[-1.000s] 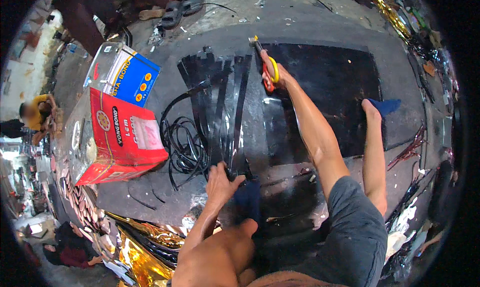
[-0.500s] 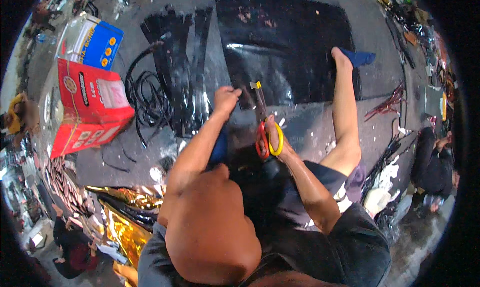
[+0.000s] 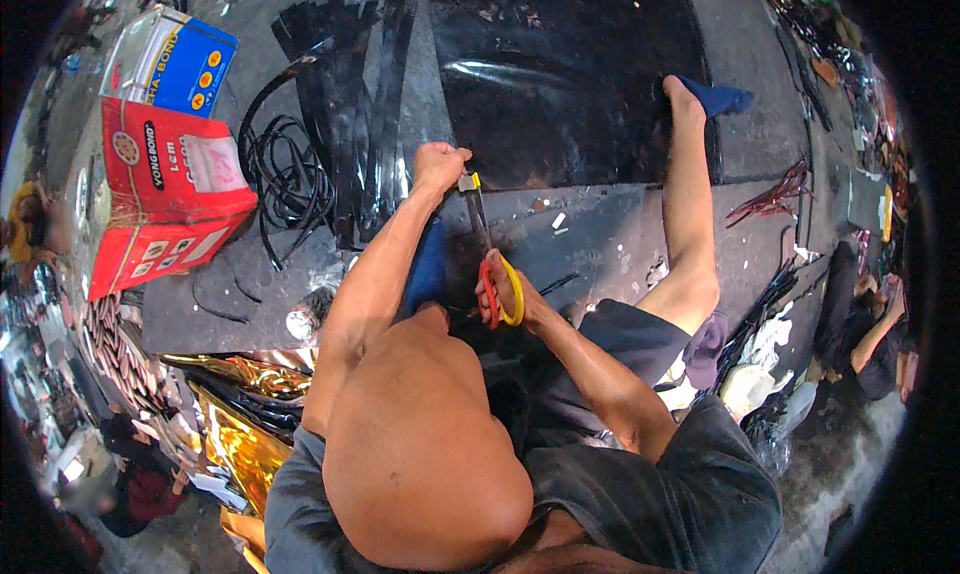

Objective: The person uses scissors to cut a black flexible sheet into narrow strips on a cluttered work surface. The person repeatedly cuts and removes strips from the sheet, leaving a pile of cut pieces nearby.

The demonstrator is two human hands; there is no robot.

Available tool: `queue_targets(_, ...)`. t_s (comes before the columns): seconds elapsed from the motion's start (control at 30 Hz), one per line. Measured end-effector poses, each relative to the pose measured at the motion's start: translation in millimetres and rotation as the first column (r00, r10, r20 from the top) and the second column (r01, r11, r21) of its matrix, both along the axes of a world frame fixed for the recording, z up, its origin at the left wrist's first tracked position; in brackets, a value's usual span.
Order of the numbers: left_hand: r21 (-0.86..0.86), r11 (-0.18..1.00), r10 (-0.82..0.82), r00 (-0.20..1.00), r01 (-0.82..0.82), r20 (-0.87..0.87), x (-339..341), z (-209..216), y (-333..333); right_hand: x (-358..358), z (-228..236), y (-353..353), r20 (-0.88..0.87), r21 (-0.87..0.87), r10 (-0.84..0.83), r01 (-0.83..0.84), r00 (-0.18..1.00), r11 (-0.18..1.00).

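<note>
My right hand [image 3: 503, 286] grips a pair of scissors [image 3: 476, 210] by red and yellow handles. The blades point away from me, and a yellow-and-pale piece is fixed around their tips. Those tips lie just below my left hand [image 3: 437, 164], beside the near left corner of a large shiny black sheet [image 3: 580, 84]. My left fingers are pinched together over the sheet's left edge; the exact hold is partly hidden. Left of this hand lie long black strips [image 3: 345, 124] and a coil of black cord [image 3: 285, 174].
A red carton [image 3: 170, 194] and a blue-and-white box [image 3: 185, 64] stand at the left. My bare leg [image 3: 690, 194] with a blue sock reaches along the sheet's right side. Dark red strips [image 3: 770, 194] lie farther right, gold foil [image 3: 240, 434] at lower left. Other people sit at both sides.
The scissors have swung left and nearer to me, bringing their tips close beneath my left hand. My left hand has shifted slightly away from me along the sheet's edge. The whole view has tilted a little.
</note>
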State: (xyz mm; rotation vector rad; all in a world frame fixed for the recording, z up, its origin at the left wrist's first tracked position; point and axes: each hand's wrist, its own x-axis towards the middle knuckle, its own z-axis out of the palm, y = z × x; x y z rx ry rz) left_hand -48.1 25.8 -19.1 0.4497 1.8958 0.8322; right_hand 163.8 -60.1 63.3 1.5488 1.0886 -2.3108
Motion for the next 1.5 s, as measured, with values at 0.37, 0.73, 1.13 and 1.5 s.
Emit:
queue_targets(0.37, -0.066, 0.998, 0.011, 0.996, -0.005, 0.083, -2, 0, -1, 12, -17, 12, -0.087, -0.074, -0.070, 0.063, 0.994, 0.995)
queue_targets(0.73, -0.067, 0.997, -0.047, 0.998, 0.050, 0.046, -2, -4, -4, 2, -16, 24, -0.015, 0.018, -0.112, 0.112, 0.994, 0.994)
queue_targets(1.13, 0.215, 0.969, -0.175, 0.951, 0.121, 0.255, 21, -9, -40, 2, -27, 25, 0.094, 0.135, 0.016, -0.029, 0.995, 0.990)
queue_targets(1.5, 0.327, 0.913, -0.260, 0.965, 0.242, 0.013, 18, -21, -44, -10, -28, 36, 0.049, 0.120, 0.028, -0.034, 0.998, 0.992)
